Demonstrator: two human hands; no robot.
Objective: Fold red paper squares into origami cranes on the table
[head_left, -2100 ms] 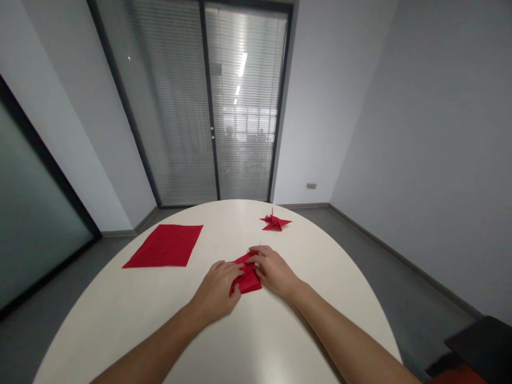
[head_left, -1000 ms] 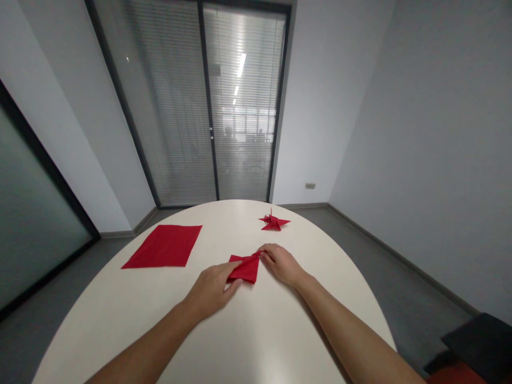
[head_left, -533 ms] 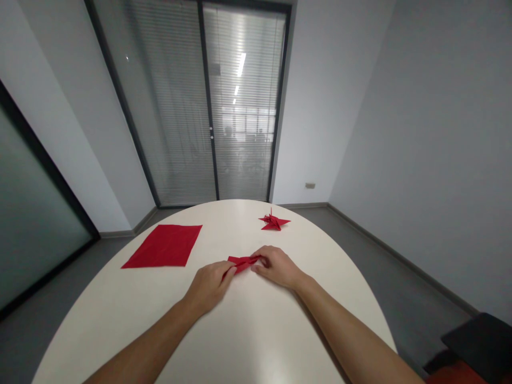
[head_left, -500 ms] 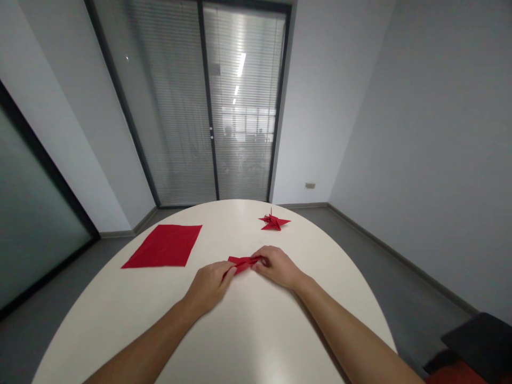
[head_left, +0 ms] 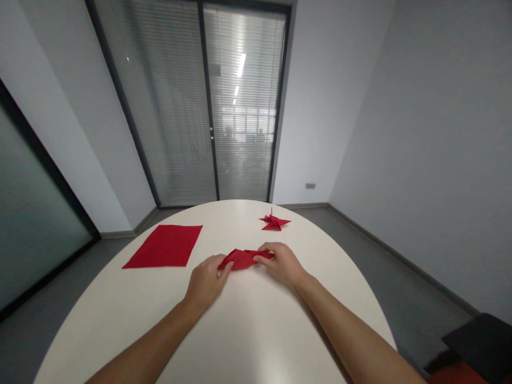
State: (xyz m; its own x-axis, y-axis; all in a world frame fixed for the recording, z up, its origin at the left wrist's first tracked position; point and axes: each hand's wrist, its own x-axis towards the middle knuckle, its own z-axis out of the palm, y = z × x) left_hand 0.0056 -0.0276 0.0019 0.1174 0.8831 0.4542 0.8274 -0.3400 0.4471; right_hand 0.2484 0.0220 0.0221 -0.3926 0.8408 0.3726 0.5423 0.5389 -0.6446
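Observation:
A partly folded piece of red paper [head_left: 242, 260] is stretched between my two hands, close above the middle of the table. My left hand [head_left: 208, 280] pinches its left end between thumb and fingers. At the other end, the thumb and fingers of my right hand [head_left: 282, 262] are closed on a narrow folded part. Beyond my right hand lies a red folded-paper figure [head_left: 274, 221] with pointed tips. To the left, a flat red sheet of paper [head_left: 164, 245] rests on the table.
The round white table [head_left: 256, 330] fills the foreground. Behind it stand a glass partition with blinds [head_left: 244, 160] and grey-white walls. A dark chair part [head_left: 482, 338] shows at the lower right, beside the table.
The held red paper has been turned and spread, so a broader face of it now shows. My hands have moved slightly apart. The flat sheet and the folded figure stay put.

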